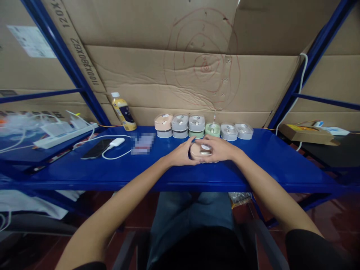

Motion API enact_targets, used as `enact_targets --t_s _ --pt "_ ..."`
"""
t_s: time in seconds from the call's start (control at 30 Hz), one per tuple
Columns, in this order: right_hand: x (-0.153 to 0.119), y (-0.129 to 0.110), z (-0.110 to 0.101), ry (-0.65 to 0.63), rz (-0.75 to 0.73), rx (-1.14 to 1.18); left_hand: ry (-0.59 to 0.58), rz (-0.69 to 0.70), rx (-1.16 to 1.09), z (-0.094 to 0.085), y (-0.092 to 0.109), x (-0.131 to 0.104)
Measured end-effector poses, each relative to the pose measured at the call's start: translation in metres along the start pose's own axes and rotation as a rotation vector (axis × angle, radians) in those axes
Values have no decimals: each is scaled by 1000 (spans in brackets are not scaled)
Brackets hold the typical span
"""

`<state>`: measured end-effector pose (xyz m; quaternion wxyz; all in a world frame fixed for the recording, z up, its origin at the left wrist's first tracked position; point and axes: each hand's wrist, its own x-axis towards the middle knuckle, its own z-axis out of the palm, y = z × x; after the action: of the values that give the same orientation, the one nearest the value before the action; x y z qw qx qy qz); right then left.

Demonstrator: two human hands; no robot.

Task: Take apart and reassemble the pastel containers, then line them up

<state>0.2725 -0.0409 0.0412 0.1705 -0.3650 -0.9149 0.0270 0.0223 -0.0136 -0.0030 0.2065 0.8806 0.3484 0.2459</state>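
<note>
Curved fingers (194, 162) of both hands clasp the peach case (197, 150).

Blue table (270, 161) with a row of boxes (180, 122) along its back.
From the left, the boxes stand as three stacks of two, then three singles, one green and two grey; a yellow bottle (125, 114) with a white cap leans nearby. Toward the left lie a dark phone (97, 149), a white block (117, 142) touching it, a looping white cable (112, 158) and a pixelated item (143, 143).
</note>
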Motion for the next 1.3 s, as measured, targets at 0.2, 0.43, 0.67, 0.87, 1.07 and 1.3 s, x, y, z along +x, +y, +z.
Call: enact_targets --t_s 0.2,0.43,0.67,0.87,1.07,1.3 --pt "1 7 1 8 18 30 12 -1 -199 1 -2 2" --pt "2 15 1 45 -2 112 6 26 -259 6 -6 3" --pt "6 20 -1 45 -13 122 2 41 -224 5 -6 5" --pt "6 24 -13 42 -31 170 -13 52 -230 6 -5 6" --pt "7 26 -6 30 -64 199 -14 6 -233 6 -11 5" --pt "8 28 9 17 -16 153 -37 14 -274 4 -15 5"
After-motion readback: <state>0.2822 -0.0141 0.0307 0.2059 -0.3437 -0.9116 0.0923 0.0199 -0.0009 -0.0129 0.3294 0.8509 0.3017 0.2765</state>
